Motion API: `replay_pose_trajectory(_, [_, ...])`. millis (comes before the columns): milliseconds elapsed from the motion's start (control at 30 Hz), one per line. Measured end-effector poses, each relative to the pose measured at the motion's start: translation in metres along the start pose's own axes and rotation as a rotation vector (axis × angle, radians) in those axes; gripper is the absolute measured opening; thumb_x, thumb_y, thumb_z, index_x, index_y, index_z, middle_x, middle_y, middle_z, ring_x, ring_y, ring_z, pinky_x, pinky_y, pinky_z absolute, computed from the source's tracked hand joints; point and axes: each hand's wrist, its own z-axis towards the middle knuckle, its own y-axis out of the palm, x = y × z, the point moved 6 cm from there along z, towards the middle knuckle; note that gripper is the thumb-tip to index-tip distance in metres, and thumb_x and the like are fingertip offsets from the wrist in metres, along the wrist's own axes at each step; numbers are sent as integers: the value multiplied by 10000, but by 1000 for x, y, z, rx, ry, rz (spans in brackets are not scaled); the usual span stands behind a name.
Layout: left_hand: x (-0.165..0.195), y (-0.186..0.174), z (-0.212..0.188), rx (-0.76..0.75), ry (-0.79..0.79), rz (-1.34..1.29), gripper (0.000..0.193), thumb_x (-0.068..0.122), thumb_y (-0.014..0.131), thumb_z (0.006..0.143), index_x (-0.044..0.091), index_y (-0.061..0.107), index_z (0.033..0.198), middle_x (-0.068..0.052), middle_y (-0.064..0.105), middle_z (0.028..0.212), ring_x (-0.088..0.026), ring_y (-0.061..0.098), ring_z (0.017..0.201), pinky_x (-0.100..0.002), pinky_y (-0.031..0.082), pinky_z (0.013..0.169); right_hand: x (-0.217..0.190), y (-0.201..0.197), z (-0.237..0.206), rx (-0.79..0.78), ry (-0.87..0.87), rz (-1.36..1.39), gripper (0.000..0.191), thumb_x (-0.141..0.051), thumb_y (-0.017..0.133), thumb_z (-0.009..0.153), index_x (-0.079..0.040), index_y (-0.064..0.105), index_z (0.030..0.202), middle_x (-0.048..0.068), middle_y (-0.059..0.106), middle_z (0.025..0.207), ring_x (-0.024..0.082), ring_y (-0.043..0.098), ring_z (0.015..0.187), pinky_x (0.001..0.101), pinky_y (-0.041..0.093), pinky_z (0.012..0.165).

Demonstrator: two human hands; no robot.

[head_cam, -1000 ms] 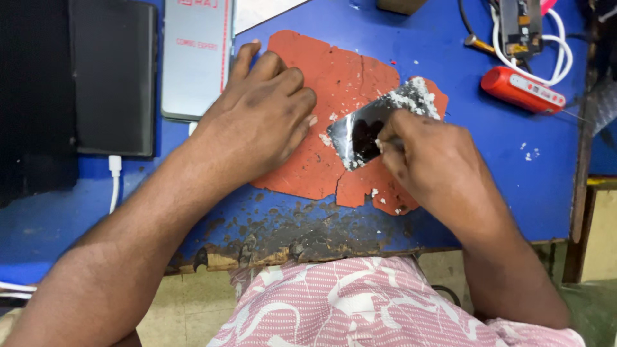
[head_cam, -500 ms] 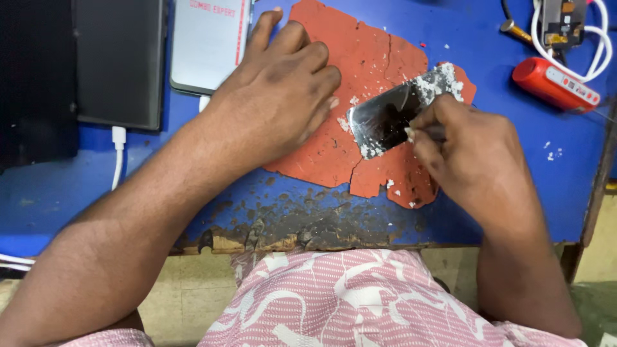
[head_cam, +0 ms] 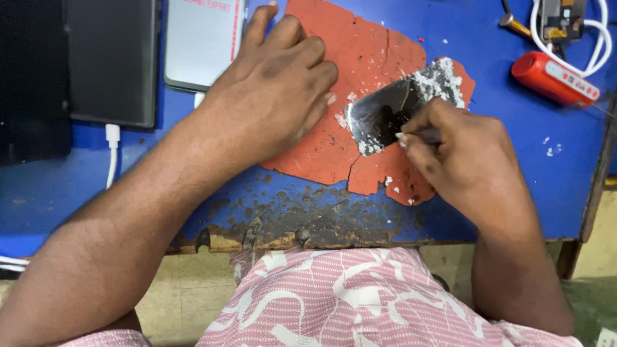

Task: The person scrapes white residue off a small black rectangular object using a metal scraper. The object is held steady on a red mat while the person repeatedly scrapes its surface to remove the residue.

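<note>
A dark phone panel (head_cam: 392, 112) with white crumbled residue along its edges lies on a cracked red-orange mat (head_cam: 360, 64) on the blue worktable (head_cam: 501, 212). My left hand (head_cam: 276, 90) rests palm down on the mat, its fingertips pressing beside the panel's left end. My right hand (head_cam: 459, 157) is closed around a thin metal tool (head_cam: 424, 135) whose tip touches the panel's near edge. Most of the tool is hidden in my fingers.
A white phone (head_cam: 202, 42) and a black tablet (head_cam: 112, 61) lie at the back left, with a white cable (head_cam: 112, 151) plugged in. A red tool (head_cam: 556, 77), white wires and a small circuit board (head_cam: 559, 19) sit at the back right. The table's front edge is worn.
The camera view has shifted a little. My right hand has worked the tool along the panel's near edge; my left hand stays pressed on the mat.
</note>
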Motion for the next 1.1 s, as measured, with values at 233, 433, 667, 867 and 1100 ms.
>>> replay_pose_trajectory(233, [-1,1,-2,10,-1,-1,207,278,741,999,73,712,991,-77,610,1051,-300,533,1149,-582,291,1203,-31,-6,3,-6,-360,-187,132,-40,669,958,-13,626,1080,179,704,901,368,692,799,450,541,663])
replay_pose_trajectory(433, [-1,-1,-6,53,-1,-1,217,290,740,999,76,710,986,-71,613,1058,-294,524,1161,-554,343,1134,-34,2,5,-143,-322,-319,161,-6,605,852,-40,634,1006,156,644,832,368,657,779,465,529,654])
replay_pose_trajectory(667, [-1,-1,-8,65,1,51,208,287,728,982,82,708,958,-60,614,1010,-284,524,1170,-516,398,1048,-50,7,10,-121,-439,-358,73,-84,656,897,-25,627,930,168,635,830,393,650,771,489,523,673])
replay_pose_trajectory(867, [-1,-1,-7,77,12,66,235,310,727,987,79,707,946,-64,623,1023,-299,525,1196,-515,408,1005,-69,3,12,-113,-465,-396,101,-89,668,884,-18,602,914,172,651,895,387,662,837,479,542,716])
replay_pose_trajectory(1100, [0,0,-8,63,1,55,215,288,720,984,76,712,952,-61,621,1008,-288,529,1198,-510,398,1038,-45,10,7,-163,-401,-383,85,-95,676,852,-40,631,899,164,644,807,390,654,768,487,539,676])
